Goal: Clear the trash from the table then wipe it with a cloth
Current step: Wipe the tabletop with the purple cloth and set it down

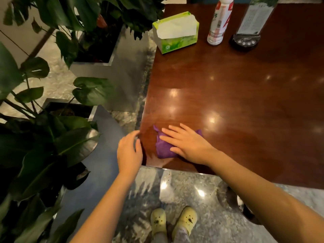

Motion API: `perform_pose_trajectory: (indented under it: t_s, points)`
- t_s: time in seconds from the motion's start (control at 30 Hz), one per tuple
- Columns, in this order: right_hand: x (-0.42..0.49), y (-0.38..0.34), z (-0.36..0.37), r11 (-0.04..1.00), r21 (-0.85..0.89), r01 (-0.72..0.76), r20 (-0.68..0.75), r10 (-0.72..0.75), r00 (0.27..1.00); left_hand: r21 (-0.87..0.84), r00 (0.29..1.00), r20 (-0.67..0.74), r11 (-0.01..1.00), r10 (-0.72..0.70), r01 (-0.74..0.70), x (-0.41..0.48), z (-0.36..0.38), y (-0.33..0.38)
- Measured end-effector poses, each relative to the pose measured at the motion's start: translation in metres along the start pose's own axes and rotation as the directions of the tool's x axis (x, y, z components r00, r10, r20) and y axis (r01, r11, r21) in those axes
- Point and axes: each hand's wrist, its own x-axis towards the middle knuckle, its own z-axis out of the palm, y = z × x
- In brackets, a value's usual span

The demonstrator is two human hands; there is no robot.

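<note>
A folded purple cloth [163, 149] lies on the glossy dark wooden table [245, 95], near its front left corner. My right hand [185, 144] presses flat on the cloth with fingers spread, covering its right part. My left hand [129, 149] rests at the table's left edge by the corner, fingers slightly curled, holding nothing. A damp sheen shows on the wood to the right of the cloth.
At the table's far side stand a green tissue box [175, 32], a white and red bottle [218, 21] and a clear sign holder on a black base [245, 42]. Large potted plants in metal planters [94, 67] crowd the left. A polished stone floor lies below.
</note>
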Motion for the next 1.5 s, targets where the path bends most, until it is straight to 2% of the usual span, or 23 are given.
perform_pose_trajectory:
  t_s: [0.07,0.13,0.2,0.27,0.37,0.5,0.57,0.63,0.77,0.9,1.0,1.2,1.37,1.5]
  points:
    - [0.002,0.002,0.007,0.997,-0.064,0.047,0.066,-0.042,0.997,0.031,0.991,0.083,0.994,-0.109,0.107,-0.022,0.003,-0.018]
    - [-0.001,0.002,0.01,0.99,-0.092,0.104,0.043,-0.1,0.994,-0.034,0.963,0.196,0.981,-0.183,0.193,-0.035,0.011,-0.026]
    - [-0.006,-0.002,0.014,0.981,-0.13,0.143,-0.005,-0.145,0.989,-0.044,0.963,0.238,0.989,-0.125,0.139,-0.042,0.017,-0.029]
    - [-0.006,-0.005,0.017,0.984,-0.113,0.134,-0.011,-0.137,0.991,0.08,0.97,0.24,0.997,-0.043,0.025,-0.047,0.019,-0.031]
    - [0.01,-0.005,0.015,0.995,-0.078,0.06,-0.005,-0.06,0.998,0.327,0.972,0.232,0.937,0.044,-0.12,-0.051,0.015,-0.035]
    - [0.06,-0.001,0.011,0.99,-0.08,-0.118,-0.053,0.114,0.992,0.45,0.966,0.241,0.872,0.09,-0.194,-0.055,0.013,-0.031]
    - [0.085,-0.002,0.006,0.975,-0.055,-0.213,-0.088,0.208,0.974,0.458,0.961,0.265,0.866,0.081,-0.199,-0.057,0.013,-0.033]
    - [0.094,-0.008,0.005,0.97,-0.042,-0.239,-0.088,0.235,0.968,0.463,0.95,0.3,0.858,0.083,-0.221,-0.057,0.012,-0.038]
    - [0.065,-0.03,0.013,0.995,-0.054,-0.08,-0.029,0.079,0.996,0.497,0.935,0.337,0.822,0.112,-0.278,-0.053,0.011,-0.043]
    - [0.027,-0.054,0.024,0.999,-0.047,0.006,0.025,-0.005,1.0,0.426,0.944,0.312,0.872,0.109,-0.242,-0.053,0.013,-0.043]
    - [0.027,-0.052,0.026,0.998,-0.055,-0.04,0.012,0.04,0.999,0.354,0.95,0.29,0.91,0.113,-0.216,-0.053,0.013,-0.042]
    - [0.081,-0.038,0.014,0.981,-0.032,-0.193,-0.033,0.192,0.981,0.312,0.956,0.274,0.93,0.106,-0.192,-0.052,0.016,-0.045]
    - [0.03,-0.057,0.025,0.996,-0.094,0.008,-0.02,-0.01,1.0,0.343,0.945,0.307,0.914,0.11,-0.218,-0.047,0.012,-0.05]
    - [-0.006,-0.051,0.03,0.989,-0.099,0.107,0.087,-0.099,0.991,0.325,0.928,0.358,0.918,0.104,-0.228,-0.044,0.01,-0.052]
